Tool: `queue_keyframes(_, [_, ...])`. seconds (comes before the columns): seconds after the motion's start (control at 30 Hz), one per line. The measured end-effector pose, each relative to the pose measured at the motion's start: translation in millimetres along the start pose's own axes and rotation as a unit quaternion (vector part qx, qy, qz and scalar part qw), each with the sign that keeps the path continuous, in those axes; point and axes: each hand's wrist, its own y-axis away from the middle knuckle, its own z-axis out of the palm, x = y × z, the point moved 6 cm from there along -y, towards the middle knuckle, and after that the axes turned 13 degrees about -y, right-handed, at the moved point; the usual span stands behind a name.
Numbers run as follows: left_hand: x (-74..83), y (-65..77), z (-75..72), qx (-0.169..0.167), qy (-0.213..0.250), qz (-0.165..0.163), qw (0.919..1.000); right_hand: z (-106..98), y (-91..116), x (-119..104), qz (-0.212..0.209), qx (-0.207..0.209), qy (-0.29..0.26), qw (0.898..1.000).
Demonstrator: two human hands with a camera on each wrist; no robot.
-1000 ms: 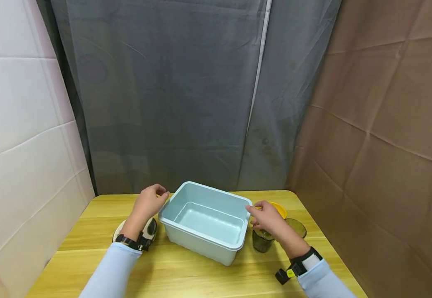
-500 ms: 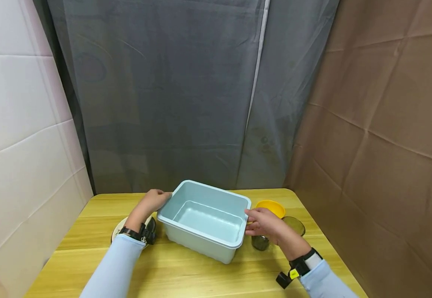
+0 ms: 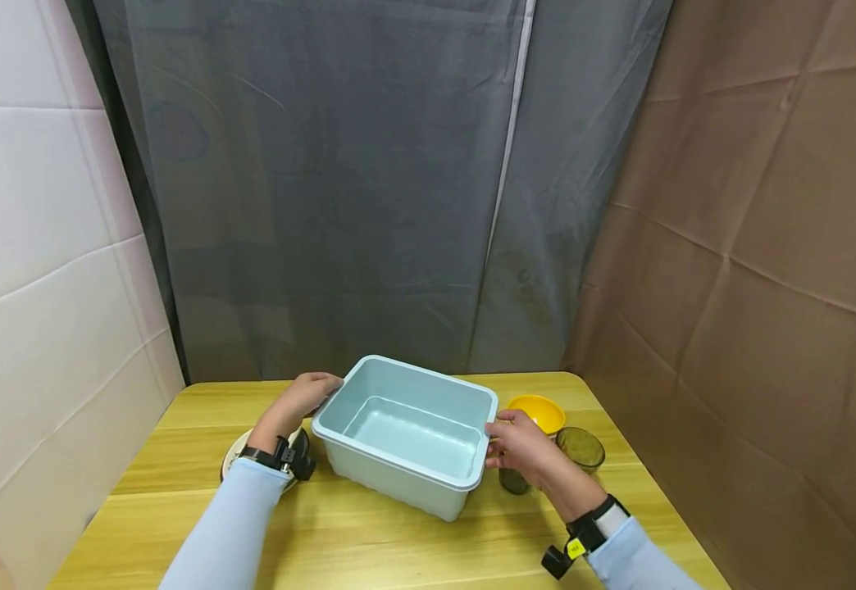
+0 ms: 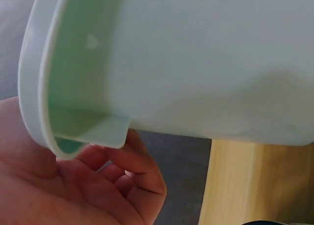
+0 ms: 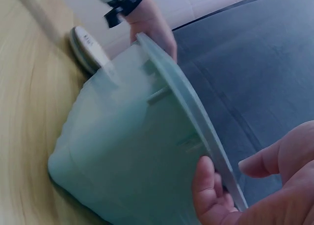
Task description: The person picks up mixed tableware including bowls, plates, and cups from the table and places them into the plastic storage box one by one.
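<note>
Currently | both hands [image 3: 306, 395] [image 3: 522, 447] hold pale-blue bin [image 3: 391, 474] | head view only: yellow bowl [image 3: 537, 411]

From where I stand, a yellow bowl [image 3: 537, 410] sits on the right of the wooden bench [image 3: 384, 557], a green glass bowl [image 3: 580, 448] just nearer. A pale round dish [image 3: 232, 452], partly hidden, lies left. Grey curtain [image 3: 325, 180] hangs across the far side, brown cloth [image 3: 760, 287] right, white cloth [image 3: 44, 229] left.
</note>
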Motion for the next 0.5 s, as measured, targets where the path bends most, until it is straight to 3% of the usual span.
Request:
queue_keyframes(0.3, [-6.5,-2.7,4.4,-0.03,0.038,-0.013,0.9987,0,-4,8,-0.018,0.027,-0.014,0.999])
queue_keyframes(0.5, [-9.8,-2.8,1.6,-0.032,0.049,-0.021,0.9981,1,-13,6,-0.016,0.029,-0.008,0.999])
